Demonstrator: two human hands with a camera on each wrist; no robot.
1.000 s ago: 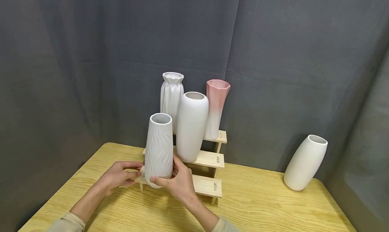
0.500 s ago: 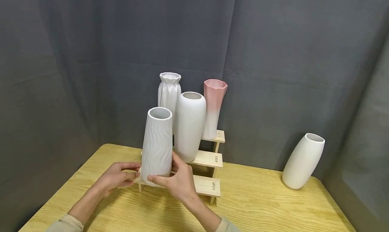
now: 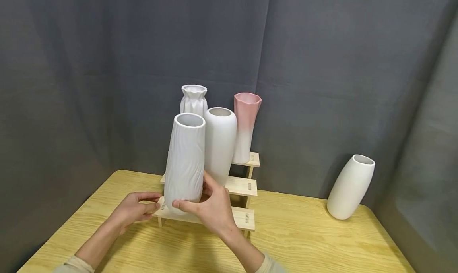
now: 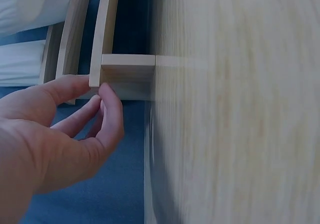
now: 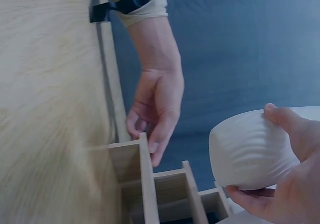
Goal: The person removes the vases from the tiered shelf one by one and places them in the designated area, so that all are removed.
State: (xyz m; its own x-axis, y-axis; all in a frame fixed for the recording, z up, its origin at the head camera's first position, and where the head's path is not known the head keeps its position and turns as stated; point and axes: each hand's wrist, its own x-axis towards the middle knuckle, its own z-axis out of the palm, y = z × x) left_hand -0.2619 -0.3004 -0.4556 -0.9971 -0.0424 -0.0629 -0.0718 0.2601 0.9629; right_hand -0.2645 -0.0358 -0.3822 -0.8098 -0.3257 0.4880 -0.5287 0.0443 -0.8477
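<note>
Vase [image 3: 186, 161] in white wavy relief, held above a three-step wooden riser [image 3: 239, 185].
Right hand [image 3: 214, 209] grips it low; left hand [image 3: 136, 209] pinches the riser's lowest step [image 3: 240, 217].

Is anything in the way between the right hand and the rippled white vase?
Nothing visible: the right hand grips the rippled white vase directly, near its base. The left hand is off to one side, pinching the end of the wooden stand's lowest step.
</note>
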